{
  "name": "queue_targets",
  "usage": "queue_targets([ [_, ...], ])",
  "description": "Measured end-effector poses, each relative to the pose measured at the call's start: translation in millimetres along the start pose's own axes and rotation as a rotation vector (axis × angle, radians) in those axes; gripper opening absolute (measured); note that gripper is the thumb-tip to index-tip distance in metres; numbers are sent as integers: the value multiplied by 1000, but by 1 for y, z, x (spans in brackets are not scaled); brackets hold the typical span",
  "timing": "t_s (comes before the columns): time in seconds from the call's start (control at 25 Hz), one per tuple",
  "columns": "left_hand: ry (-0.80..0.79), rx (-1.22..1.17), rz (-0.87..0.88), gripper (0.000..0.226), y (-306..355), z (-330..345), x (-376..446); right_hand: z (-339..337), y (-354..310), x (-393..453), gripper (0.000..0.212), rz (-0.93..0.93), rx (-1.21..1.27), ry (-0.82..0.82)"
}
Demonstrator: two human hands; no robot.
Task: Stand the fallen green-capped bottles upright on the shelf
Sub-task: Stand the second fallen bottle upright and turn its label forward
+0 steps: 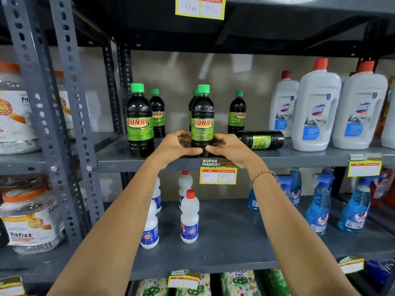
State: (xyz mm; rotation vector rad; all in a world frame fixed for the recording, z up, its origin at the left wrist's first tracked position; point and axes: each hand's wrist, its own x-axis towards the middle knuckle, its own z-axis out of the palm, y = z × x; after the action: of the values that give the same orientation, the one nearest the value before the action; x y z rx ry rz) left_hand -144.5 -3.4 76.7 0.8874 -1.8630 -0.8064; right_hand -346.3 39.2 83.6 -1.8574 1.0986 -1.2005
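Observation:
A dark green-capped Sunny bottle [202,120] stands upright at the front edge of the grey middle shelf [119,162]. My left hand [175,147] and my right hand [229,149] both wrap its base, thumbs meeting in front. One more Sunny bottle [259,139] lies on its side just to the right, base pointing right, its cap hidden behind my right hand. Upright ones stand at the left front [140,122], behind it [157,113], directly behind the held bottle, and at the back right [237,113].
Large white Domex bottles [316,110] with red caps fill the shelf's right side. A price tag [218,171] hangs below my hands. The lower shelf holds small white bottles [189,217] and blue spray bottles [318,208]. Grey perforated uprights [70,116] stand at left.

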Motion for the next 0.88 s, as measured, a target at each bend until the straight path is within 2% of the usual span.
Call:
queue_targets([
  [0.12, -34, 164, 10, 82, 6, 0, -2, -2, -5, -4, 41, 6, -7, -14],
  [0.2, 90, 216, 37, 79, 12, 8, -11, -4, -5, -13, 42, 5, -53, 70],
  [0.24, 224, 199, 99, 70, 12, 15, -19, -6, -3, -17, 41, 11, -67, 172],
  [0.32, 528, 209, 382, 32, 8, 35, -37, -15, 0, -26, 30, -17, -22, 383],
  [0.36, 585, 241, 508, 19, 7, 46, -43, -23, -1, -29, 25, -40, 13, 468],
  [0.44, 467, 351, 669, 19, 11, 76, -46, -49, -5, -27, 18, -79, 25, 634],
  [0.52, 344, 518, 719, 22, 15, 107, -38, -78, -8, -20, 18, -102, -35, 729],
  [0.6, 361, 686, 653, 29, 17, 141, -25, -111, -13, -17, 27, -59, -228, 629],
  [0.72, 452, 922, 472, 38, 3, 174, -12, -142, -16, -22, 64, 103, -655, 196],
  [0.8, 514, 1031, 430, 38, -9, 183, -7, -155, -11, -19, 80, 138, -764, 18],
  [0.88, 588, 1094, 421, 36, -13, 187, -4, -165, -1, -8, 91, 159, -805, -66],
])
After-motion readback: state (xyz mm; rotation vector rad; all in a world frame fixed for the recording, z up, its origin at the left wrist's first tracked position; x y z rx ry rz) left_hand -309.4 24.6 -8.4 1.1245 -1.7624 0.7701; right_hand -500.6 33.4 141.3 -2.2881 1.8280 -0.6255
